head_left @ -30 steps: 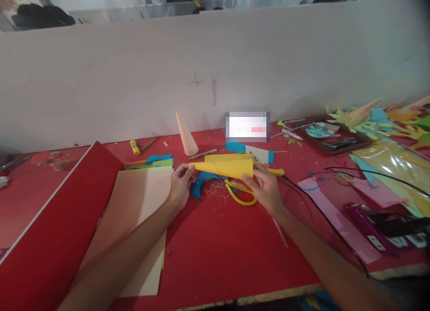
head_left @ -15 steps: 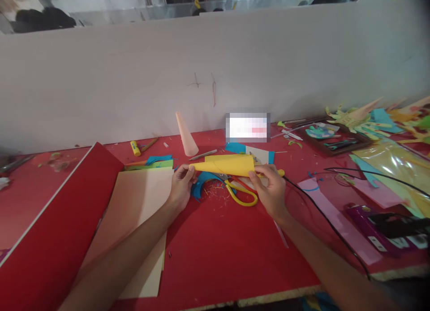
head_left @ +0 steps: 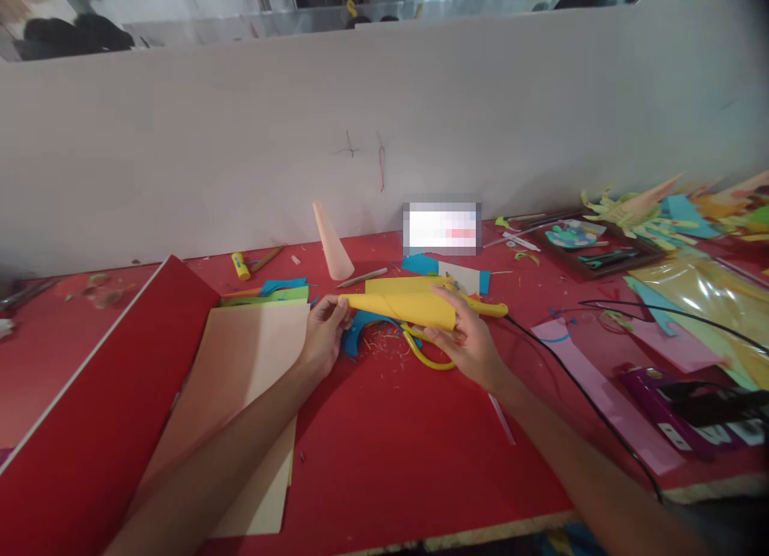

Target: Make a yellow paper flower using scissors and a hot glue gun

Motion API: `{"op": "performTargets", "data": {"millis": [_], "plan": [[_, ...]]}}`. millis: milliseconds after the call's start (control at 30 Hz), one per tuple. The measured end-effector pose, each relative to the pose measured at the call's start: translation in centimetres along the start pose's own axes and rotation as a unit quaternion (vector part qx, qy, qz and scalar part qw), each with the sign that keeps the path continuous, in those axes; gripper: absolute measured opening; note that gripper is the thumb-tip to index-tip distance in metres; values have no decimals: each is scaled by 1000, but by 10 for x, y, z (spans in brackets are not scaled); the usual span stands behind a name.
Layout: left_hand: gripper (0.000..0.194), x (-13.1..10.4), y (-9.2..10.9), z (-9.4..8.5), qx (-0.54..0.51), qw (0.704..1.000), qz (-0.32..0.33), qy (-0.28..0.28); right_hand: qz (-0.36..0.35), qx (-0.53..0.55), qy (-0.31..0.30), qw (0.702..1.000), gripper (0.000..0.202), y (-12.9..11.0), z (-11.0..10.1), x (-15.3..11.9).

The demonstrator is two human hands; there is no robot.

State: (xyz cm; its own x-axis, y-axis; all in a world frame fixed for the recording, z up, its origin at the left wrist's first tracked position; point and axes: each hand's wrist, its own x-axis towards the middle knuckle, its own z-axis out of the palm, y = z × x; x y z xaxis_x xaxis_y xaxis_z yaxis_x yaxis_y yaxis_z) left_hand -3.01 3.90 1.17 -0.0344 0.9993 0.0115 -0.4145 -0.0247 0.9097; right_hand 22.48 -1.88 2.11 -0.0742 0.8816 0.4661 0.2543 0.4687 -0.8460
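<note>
A yellow paper cone (head_left: 414, 306) lies sideways in the air between my hands, its narrow tip to the left. My left hand (head_left: 326, 329) pinches that tip. Around the wide end, my right hand (head_left: 465, 336) is curved with fingers on its upper and lower sides. Below the cone are yellow-handled scissors (head_left: 424, 356), partly hidden, and a curved blue paper piece (head_left: 359, 332). Behind it lies a flat yellow sheet (head_left: 384, 285). A peach paper cone (head_left: 332, 245) stands upright near the wall.
Peach paper sheets (head_left: 252, 380) lie at the left beside a red board (head_left: 114, 372). A yellow glue gun (head_left: 489, 308) trails a black cable to the right. Farther right are a dark tray (head_left: 585, 271), pink paper strips (head_left: 601, 396) and a purple box (head_left: 673, 412).
My right hand has shifted from the cone's end edge to around its wide part. The wide end has dipped slightly. My left hand has stayed at the tip.
</note>
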Motion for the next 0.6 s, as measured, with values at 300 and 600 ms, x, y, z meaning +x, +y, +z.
{"op": "performTargets", "data": {"millis": [300, 600], "plan": [[44, 0, 0, 1, 19, 1000, 3, -6, -8, -36, 6, 999, 44, 2, 2, 1], [44, -2, 1, 2, 43, 999, 6, -9, 5, -58, 60, 996, 35, 3, 4, 0]]}}
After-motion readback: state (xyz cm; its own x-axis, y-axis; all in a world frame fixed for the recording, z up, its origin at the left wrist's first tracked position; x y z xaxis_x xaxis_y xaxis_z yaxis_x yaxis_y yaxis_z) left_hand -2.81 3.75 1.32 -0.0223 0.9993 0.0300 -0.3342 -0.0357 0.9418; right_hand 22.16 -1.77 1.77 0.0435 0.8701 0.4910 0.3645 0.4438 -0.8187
